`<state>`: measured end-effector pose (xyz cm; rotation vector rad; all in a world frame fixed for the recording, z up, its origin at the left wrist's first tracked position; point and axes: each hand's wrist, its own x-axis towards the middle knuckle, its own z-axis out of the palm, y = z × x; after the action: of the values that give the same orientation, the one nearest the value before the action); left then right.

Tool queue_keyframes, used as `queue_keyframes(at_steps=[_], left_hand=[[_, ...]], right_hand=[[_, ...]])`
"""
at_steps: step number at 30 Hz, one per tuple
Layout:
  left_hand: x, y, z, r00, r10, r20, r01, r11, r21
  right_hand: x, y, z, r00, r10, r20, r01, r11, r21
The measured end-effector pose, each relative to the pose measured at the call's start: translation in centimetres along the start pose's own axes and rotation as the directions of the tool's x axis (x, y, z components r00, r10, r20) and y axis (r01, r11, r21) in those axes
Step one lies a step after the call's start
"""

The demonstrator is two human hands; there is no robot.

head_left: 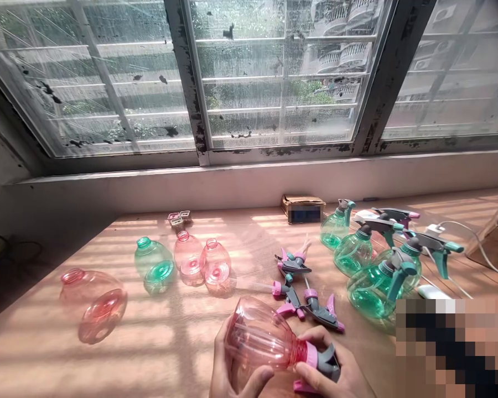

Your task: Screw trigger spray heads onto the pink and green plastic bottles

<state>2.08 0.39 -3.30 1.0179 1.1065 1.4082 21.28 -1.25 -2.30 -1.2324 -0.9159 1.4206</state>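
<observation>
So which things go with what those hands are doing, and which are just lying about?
Seem to belong:
held pink bottle and its sprayer
open bottles
loose sprayers
green bottles with sprayers

Probably just lying about:
box by the wall
small square things
white cable

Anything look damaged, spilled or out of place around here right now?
The window frame looks worn: its grey surface has dark, flaked-looking patches, and dark blotches mark the glass. On the table, the loose spray heads lie jumbled, though I see no clear breakage. No spill shows.
</observation>
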Motion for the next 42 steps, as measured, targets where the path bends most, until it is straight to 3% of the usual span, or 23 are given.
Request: queue_keyframes(at_steps=[7, 11, 16, 24, 32, 42], left_hand=[[0.4, -0.3, -0.4, 1.000, 0.003, 0.013, -0.004, 0.995, 0.096], [0.1, 0.3, 0.1, 0.999, 0.035, 0.032, -0.037, 0.997, 0.064], [-0.1, 0.6, 0.6, 0.997, 0.014, -0.072, -0.010, 0.999, 0.046], [0.5, -1.1, -0.2, 0.993, 0.088, -0.081, -0.074, 0.984, 0.160], [-0.2, 0.8, 0.5, 0.998, 0.008, -0.057, -0.005, 0.999, 0.052], [0.5, -1.2, -0.3, 0.995, 0.093, -0.035, -0.087, 0.986, 0.146]], right_hand=[[0.6, 0.8, -0.6, 1.000, -0.017, 0.004, 0.016, 0.981, 0.194], [0.3, 0.3, -0.3, 0.998, -0.055, -0.007, 0.055, 0.989, 0.137], [-0.2, -0.4, 0.4, 1.000, 0.002, -0.026, 0.000, 0.997, 0.079], [0.5, 0.8, -0.4, 1.000, -0.010, -0.014, 0.013, 0.979, 0.205], [-0.1, -0.4, 0.2, 1.000, -0.021, -0.014, 0.022, 0.995, 0.098], [0.3, 0.0, 0.0, 1.000, -0.005, -0.027, 0.011, 0.974, 0.227]])
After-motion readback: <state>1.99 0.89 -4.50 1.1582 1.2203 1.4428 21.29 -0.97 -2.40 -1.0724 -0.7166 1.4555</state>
